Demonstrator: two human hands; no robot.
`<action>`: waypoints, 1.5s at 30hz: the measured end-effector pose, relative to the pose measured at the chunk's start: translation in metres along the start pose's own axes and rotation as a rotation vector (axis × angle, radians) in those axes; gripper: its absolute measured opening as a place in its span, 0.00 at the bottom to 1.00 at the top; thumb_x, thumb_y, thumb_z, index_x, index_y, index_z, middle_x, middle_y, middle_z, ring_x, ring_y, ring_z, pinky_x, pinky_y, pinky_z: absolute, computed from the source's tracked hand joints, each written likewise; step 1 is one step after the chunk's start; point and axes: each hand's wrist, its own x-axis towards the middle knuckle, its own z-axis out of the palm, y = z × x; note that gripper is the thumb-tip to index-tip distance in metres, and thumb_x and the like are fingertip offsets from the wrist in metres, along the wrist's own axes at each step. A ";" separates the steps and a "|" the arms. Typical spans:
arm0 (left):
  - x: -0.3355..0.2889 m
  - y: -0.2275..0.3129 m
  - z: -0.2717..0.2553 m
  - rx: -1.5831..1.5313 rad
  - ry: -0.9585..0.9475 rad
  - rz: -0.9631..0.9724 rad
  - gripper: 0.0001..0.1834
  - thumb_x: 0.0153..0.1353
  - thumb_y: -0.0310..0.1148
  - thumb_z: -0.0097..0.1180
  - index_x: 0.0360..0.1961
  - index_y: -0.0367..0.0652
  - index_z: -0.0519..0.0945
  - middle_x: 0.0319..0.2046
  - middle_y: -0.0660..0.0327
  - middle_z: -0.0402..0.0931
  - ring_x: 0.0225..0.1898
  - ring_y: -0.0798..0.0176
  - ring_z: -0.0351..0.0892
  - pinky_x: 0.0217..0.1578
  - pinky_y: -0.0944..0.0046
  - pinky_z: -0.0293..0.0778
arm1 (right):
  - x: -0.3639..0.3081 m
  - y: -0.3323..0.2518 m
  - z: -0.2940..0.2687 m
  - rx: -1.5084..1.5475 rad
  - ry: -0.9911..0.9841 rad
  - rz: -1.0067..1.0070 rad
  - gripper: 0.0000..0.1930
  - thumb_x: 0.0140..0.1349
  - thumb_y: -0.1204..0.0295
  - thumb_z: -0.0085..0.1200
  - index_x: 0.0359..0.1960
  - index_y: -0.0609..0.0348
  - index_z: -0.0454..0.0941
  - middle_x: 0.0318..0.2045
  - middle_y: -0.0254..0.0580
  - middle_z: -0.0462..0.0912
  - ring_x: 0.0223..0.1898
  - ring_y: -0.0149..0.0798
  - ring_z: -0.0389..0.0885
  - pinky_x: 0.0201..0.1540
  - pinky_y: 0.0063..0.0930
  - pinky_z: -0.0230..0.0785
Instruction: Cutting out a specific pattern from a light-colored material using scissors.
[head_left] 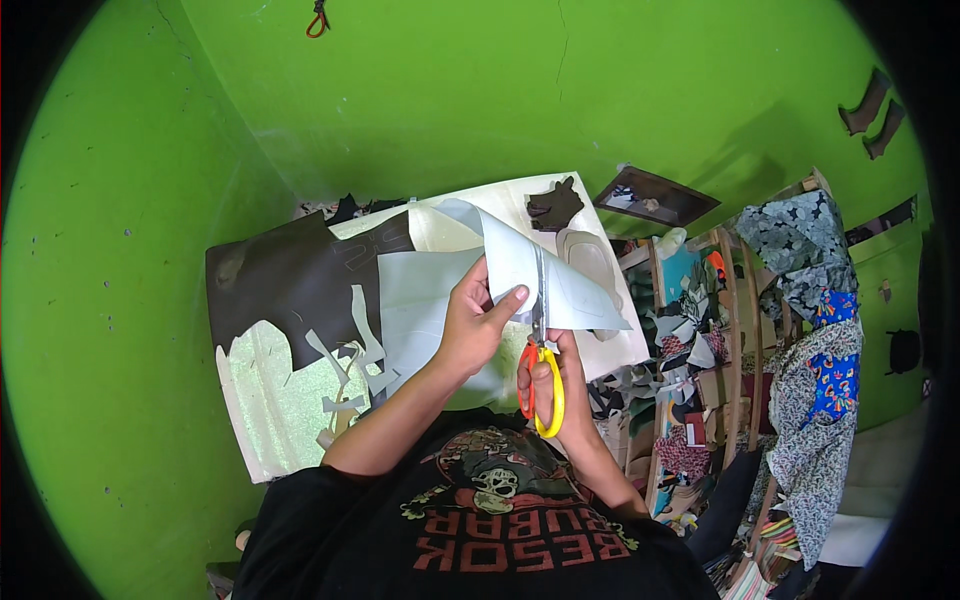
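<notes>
My left hand [470, 325] pinches a pale grey sheet [512, 258], thumb on top, at the near edge of a raised, curled part. In my right hand [570, 385] is a pair of scissors [557, 400] with one red and one yellow handle loop. Its blades point away from me and lie against the sheet beside my left thumb; how far apart they are is hard to see. Faint curved outlines mark the sheet's right part. More grey sheet material [425, 300] lies flat beneath and left of my hands.
A dark brown sheet [285, 275] and a shiny pale sheet [265, 405] lie at the left, with narrow grey offcuts [362, 325] on them. A dark scrap [556, 205] rests at the back. To the right stands a wooden rack [738, 320] crammed with scraps, draped with patterned cloth [800, 440]. Green walls [450, 90] enclose the corner.
</notes>
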 end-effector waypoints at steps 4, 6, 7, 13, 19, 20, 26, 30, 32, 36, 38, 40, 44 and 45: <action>0.001 0.001 -0.001 -0.019 0.000 0.011 0.28 0.62 0.23 0.61 0.62 0.35 0.67 0.53 0.59 0.77 0.54 0.67 0.76 0.57 0.62 0.70 | -0.001 0.006 -0.001 -0.113 0.031 -0.060 0.38 0.61 0.40 0.57 0.57 0.59 0.58 0.23 0.34 0.72 0.18 0.26 0.68 0.20 0.20 0.62; 0.005 -0.005 -0.015 -0.008 -0.023 -0.020 0.28 0.62 0.26 0.60 0.63 0.36 0.67 0.53 0.58 0.76 0.54 0.65 0.76 0.57 0.61 0.70 | -0.003 -0.006 0.001 -0.083 0.018 0.001 0.34 0.61 0.50 0.62 0.55 0.60 0.59 0.22 0.33 0.70 0.19 0.25 0.67 0.22 0.19 0.60; 0.006 -0.006 -0.023 0.002 -0.047 -0.052 0.29 0.62 0.29 0.60 0.63 0.36 0.66 0.53 0.58 0.76 0.55 0.64 0.76 0.57 0.60 0.71 | -0.004 -0.010 0.002 -0.055 0.008 0.062 0.32 0.60 0.61 0.68 0.54 0.61 0.60 0.21 0.31 0.68 0.20 0.24 0.66 0.24 0.19 0.59; 0.014 0.025 -0.020 -0.212 0.051 -0.287 0.24 0.68 0.41 0.55 0.58 0.37 0.71 0.50 0.58 0.78 0.50 0.63 0.80 0.52 0.60 0.75 | -0.008 -0.002 -0.005 -0.189 -0.028 0.044 0.42 0.51 0.54 0.73 0.60 0.56 0.59 0.27 0.32 0.71 0.18 0.22 0.64 0.17 0.17 0.55; 0.014 0.015 -0.022 -0.035 0.039 -0.153 0.17 0.71 0.39 0.54 0.52 0.37 0.76 0.43 0.62 0.80 0.42 0.72 0.78 0.45 0.67 0.75 | -0.004 0.003 -0.004 -0.149 -0.047 0.027 0.38 0.55 0.57 0.71 0.59 0.57 0.58 0.25 0.31 0.70 0.19 0.22 0.65 0.20 0.16 0.57; 0.013 0.015 -0.021 -0.022 0.029 -0.117 0.17 0.71 0.37 0.55 0.53 0.37 0.75 0.42 0.62 0.80 0.42 0.73 0.78 0.44 0.67 0.75 | -0.004 0.002 -0.003 -0.149 -0.047 0.028 0.38 0.55 0.57 0.71 0.59 0.57 0.58 0.25 0.31 0.70 0.19 0.22 0.65 0.20 0.16 0.57; 0.011 0.013 -0.023 0.060 -0.018 -0.035 0.17 0.70 0.35 0.56 0.55 0.37 0.73 0.43 0.62 0.80 0.42 0.72 0.78 0.45 0.66 0.75 | -0.002 0.005 -0.001 -0.014 -0.053 0.014 0.40 0.57 0.43 0.64 0.58 0.57 0.58 0.23 0.33 0.70 0.18 0.26 0.66 0.20 0.20 0.60; 0.009 0.012 -0.022 0.066 -0.051 -0.040 0.18 0.70 0.36 0.56 0.56 0.36 0.73 0.44 0.61 0.80 0.44 0.71 0.78 0.47 0.66 0.74 | 0.000 -0.003 -0.001 0.225 -0.165 0.077 0.41 0.57 0.38 0.60 0.55 0.60 0.60 0.25 0.34 0.69 0.23 0.26 0.69 0.23 0.20 0.64; 0.008 0.011 -0.021 0.054 -0.094 -0.025 0.19 0.70 0.36 0.56 0.56 0.36 0.72 0.45 0.61 0.80 0.46 0.70 0.77 0.49 0.65 0.74 | 0.002 -0.007 0.001 0.256 -0.191 0.049 0.44 0.54 0.33 0.58 0.55 0.60 0.60 0.24 0.34 0.69 0.22 0.27 0.69 0.23 0.20 0.65; 0.007 0.006 -0.021 0.059 -0.102 -0.026 0.19 0.70 0.36 0.56 0.57 0.36 0.72 0.45 0.61 0.80 0.48 0.70 0.77 0.50 0.65 0.74 | 0.002 -0.008 0.003 0.321 -0.193 0.043 0.48 0.49 0.30 0.59 0.55 0.60 0.60 0.24 0.33 0.69 0.22 0.26 0.68 0.23 0.20 0.64; 0.007 0.007 -0.022 0.065 -0.111 -0.030 0.19 0.70 0.36 0.56 0.56 0.36 0.73 0.45 0.61 0.80 0.47 0.70 0.77 0.50 0.65 0.74 | 0.003 -0.005 0.001 0.356 -0.195 0.048 0.48 0.49 0.30 0.60 0.55 0.60 0.60 0.25 0.33 0.69 0.22 0.26 0.68 0.23 0.19 0.64; 0.008 0.008 -0.023 0.060 -0.119 -0.027 0.18 0.70 0.36 0.57 0.55 0.36 0.73 0.45 0.61 0.80 0.46 0.70 0.77 0.49 0.65 0.74 | 0.004 -0.004 -0.004 0.344 -0.240 0.092 0.47 0.49 0.33 0.64 0.54 0.61 0.62 0.25 0.33 0.69 0.22 0.25 0.67 0.23 0.19 0.63; 0.009 0.006 -0.024 0.068 -0.116 -0.027 0.18 0.70 0.36 0.57 0.54 0.36 0.74 0.45 0.62 0.80 0.45 0.71 0.77 0.48 0.65 0.74 | 0.003 0.001 -0.011 0.310 -0.251 0.117 0.45 0.49 0.37 0.67 0.53 0.62 0.64 0.25 0.32 0.69 0.21 0.24 0.66 0.23 0.18 0.62; 0.009 0.007 -0.024 0.068 -0.118 -0.027 0.18 0.70 0.36 0.57 0.54 0.36 0.74 0.45 0.62 0.80 0.45 0.71 0.77 0.48 0.65 0.74 | 0.003 -0.001 -0.009 0.317 -0.244 0.117 0.44 0.50 0.38 0.67 0.54 0.62 0.65 0.25 0.32 0.69 0.21 0.24 0.66 0.22 0.18 0.61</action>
